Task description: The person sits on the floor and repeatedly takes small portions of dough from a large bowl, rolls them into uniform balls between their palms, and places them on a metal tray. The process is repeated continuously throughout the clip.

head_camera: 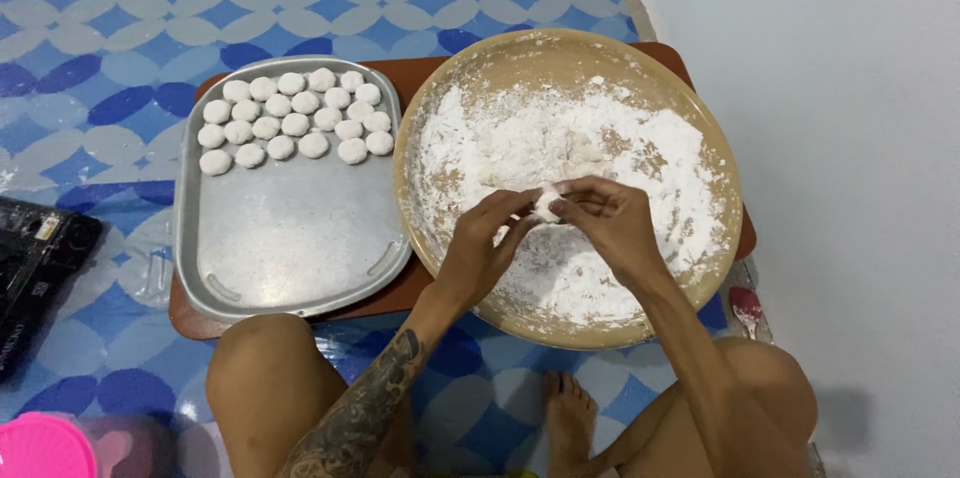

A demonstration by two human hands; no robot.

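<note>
Item: small white round dough ball (547, 204), pinched between the fingertips of both hands, held just above the flour.
Left hand (487, 238): closed on the ball from its left side, fingers curled.
Right hand (607, 218): closed on the ball from its right side; both hands equally near.
Beneath: wide round tan bowl (720, 268) coated with white flour (600, 138).
To the left, just beside the bowl: rectangular grey metal tray (290, 238), its far end holding rows of flattened white dough discs (295, 123); near end bare.
Both rest on a brown board (190, 323) on the blue-patterned floor (100, 58).
</note>
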